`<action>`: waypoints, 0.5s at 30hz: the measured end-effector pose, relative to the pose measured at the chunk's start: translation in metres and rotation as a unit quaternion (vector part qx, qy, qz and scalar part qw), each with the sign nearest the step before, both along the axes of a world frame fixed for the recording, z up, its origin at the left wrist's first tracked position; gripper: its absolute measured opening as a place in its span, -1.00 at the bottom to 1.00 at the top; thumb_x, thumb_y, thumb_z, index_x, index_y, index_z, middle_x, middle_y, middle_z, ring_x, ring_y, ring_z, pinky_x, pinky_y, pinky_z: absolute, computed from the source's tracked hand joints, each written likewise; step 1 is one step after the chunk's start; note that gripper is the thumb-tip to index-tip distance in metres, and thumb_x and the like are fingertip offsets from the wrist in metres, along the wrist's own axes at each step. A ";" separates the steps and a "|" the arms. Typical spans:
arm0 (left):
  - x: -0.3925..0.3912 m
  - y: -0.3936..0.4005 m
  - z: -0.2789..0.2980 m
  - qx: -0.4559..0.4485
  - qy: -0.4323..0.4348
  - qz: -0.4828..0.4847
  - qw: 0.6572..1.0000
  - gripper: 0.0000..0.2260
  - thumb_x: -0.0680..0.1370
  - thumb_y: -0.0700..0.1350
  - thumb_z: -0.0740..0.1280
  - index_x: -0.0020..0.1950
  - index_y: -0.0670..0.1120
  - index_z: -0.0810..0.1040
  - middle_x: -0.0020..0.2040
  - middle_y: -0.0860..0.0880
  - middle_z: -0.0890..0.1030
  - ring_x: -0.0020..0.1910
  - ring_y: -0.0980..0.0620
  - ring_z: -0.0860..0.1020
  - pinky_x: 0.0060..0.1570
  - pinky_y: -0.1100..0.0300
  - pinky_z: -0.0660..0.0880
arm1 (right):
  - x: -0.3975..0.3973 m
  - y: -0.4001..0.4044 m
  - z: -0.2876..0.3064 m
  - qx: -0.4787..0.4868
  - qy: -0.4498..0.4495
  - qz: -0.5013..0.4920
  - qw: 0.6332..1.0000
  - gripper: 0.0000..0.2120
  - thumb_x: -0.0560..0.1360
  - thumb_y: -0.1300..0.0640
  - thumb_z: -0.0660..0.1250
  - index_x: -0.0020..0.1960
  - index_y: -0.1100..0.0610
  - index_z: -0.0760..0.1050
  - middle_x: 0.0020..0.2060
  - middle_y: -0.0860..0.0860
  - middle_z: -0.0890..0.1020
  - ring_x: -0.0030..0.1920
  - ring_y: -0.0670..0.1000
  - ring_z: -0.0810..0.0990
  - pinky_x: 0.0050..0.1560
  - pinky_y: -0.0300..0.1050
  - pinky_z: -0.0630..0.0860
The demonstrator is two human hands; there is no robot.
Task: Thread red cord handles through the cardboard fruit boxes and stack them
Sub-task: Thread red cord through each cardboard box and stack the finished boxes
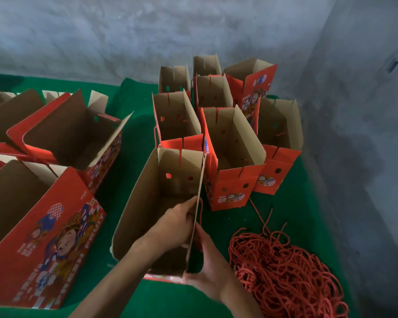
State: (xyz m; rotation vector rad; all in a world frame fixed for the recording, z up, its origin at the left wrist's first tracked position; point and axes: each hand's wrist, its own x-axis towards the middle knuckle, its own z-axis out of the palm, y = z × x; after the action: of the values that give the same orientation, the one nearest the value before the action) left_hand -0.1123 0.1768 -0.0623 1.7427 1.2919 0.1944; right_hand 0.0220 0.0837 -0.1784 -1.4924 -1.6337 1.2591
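An open cardboard fruit box [147, 203] stands in front of me on the green mat, brown inside, red outside. My left hand [175, 226] reaches inside it and pinches its right wall from within. My right hand [207, 260] is against the outside of the same wall, where a loop of red cord [200, 212] runs along the panel. Whether my right fingers pinch the cord is hidden by the wall. A heap of loose red cords [285, 271] lies at lower right.
Several upright open boxes [230, 138] cluster behind the one I hold, some with cords showing. More boxes [62, 138] lie tilted at left, one printed box [44, 237] at lower left. A grey wall [365, 157] closes the right and back.
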 end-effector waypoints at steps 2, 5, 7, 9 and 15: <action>0.000 0.005 0.003 0.074 0.000 -0.008 0.997 -0.53 0.69 -0.17 0.15 0.57 0.19 0.27 0.28 0.00 0.61 0.17 0.01 0.63 0.16 0.04 0.61 | 0.001 0.007 -0.003 0.051 -0.039 -0.064 0.996 -0.09 0.42 -0.35 0.49 0.59 -0.39 0.01 0.46 -0.47 0.29 0.44 -0.38 0.32 0.41 -0.28 0.38; -0.001 0.008 0.007 0.141 0.014 -0.016 0.990 -0.62 0.71 -0.08 0.15 0.52 0.17 0.36 0.17 0.06 0.66 0.08 0.07 0.64 0.13 0.04 0.61 | -0.001 0.022 -0.004 0.102 -0.078 -0.168 0.977 -0.26 0.40 -0.40 0.46 0.49 -0.30 0.26 0.34 -0.42 0.40 0.37 -0.30 0.40 0.29 -0.30 0.42; -0.004 0.009 0.009 0.205 0.043 -0.002 0.978 -0.69 0.72 0.03 0.10 0.44 0.22 0.41 0.10 0.11 0.67 0.01 0.05 0.64 0.05 -0.01 0.61 | -0.004 0.032 -0.002 0.129 -0.106 -0.209 0.964 -0.38 0.37 -0.43 0.46 0.31 -0.24 0.35 0.20 -0.37 0.43 0.25 -0.28 0.45 0.12 -0.39 0.43; -0.008 0.010 0.007 0.243 0.079 0.020 0.967 -0.72 0.70 0.12 0.07 0.39 0.29 0.39 0.10 0.12 0.67 0.04 -0.04 0.63 0.05 -0.05 0.58 | -0.003 0.041 -0.003 0.169 -0.130 -0.251 0.944 -0.56 0.42 -0.40 0.43 0.07 -0.15 0.38 0.01 -0.30 0.44 0.05 -0.23 0.47 -0.05 -0.39 0.42; -0.004 0.012 -0.003 0.329 0.120 -0.003 0.937 -0.65 0.69 0.18 0.05 0.43 0.20 0.43 0.22 0.14 0.64 0.14 0.01 0.62 0.13 0.04 0.54 | -0.006 0.063 0.003 0.133 -0.076 -0.172 0.973 -0.73 0.67 -0.03 0.30 -0.16 0.05 0.53 -0.34 -0.09 0.65 -0.39 -0.15 0.56 -0.32 -0.13 0.51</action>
State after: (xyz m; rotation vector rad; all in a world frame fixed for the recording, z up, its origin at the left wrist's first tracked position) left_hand -0.1160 0.1886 -0.0652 2.3953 1.5028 0.4640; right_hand 0.0164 0.1468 -0.1753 -1.6420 -1.4868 0.7229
